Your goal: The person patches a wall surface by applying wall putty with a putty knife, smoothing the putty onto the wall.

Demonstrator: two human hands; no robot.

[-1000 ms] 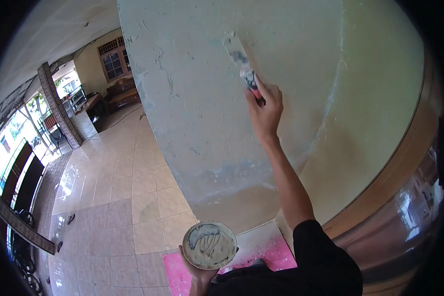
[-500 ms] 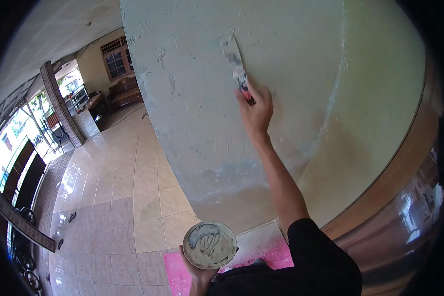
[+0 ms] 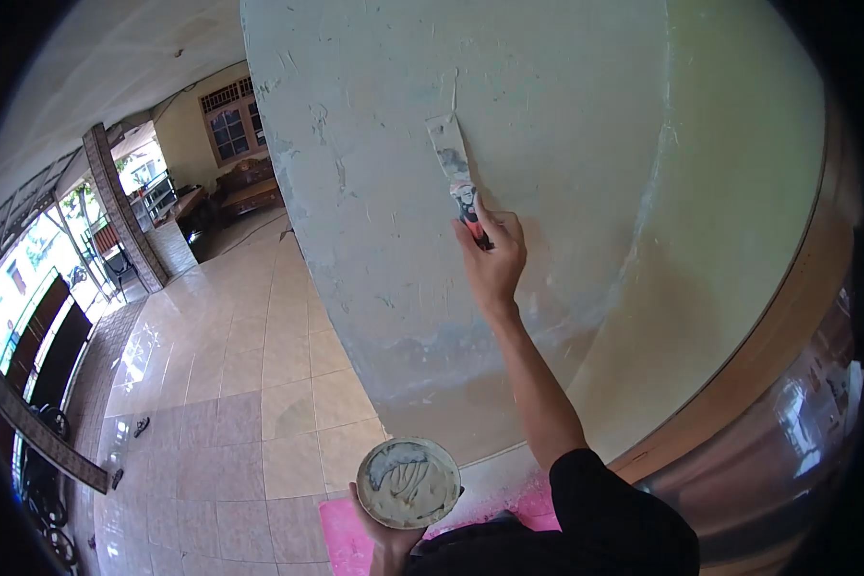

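Pale green plaster filled most of the view, a wall (image 3: 547,115) rough with scrape marks and small chips, its lower part stained grey and tan near the floor. To the left a tiled floor (image 3: 230,384) ran off, glossy, towards a porch with a brick-clad pillar (image 3: 120,206) and a far window (image 3: 232,127). At the right edge a wooden door frame (image 3: 768,326) curved down beside a shiny surface.

The right hand (image 3: 494,259) was raised against the wall, arm stretched out from a black sleeve (image 3: 614,509). Its fingers were wrapped tight round the red and black handle of a putty knife (image 3: 454,163), thumb on the upper side. The knife pointed up and a little left, its smeared metal blade lying against the plaster above the hand.

Low in the view, the left hand (image 3: 386,538) held a round tub of filler (image 3: 408,483) from underneath, fingers cupped round its base and only partly visible. The tub was open, with swirled grey-white paste inside. Beneath it a pink sheet (image 3: 350,538) lay on the tiles at the foot of the wall.
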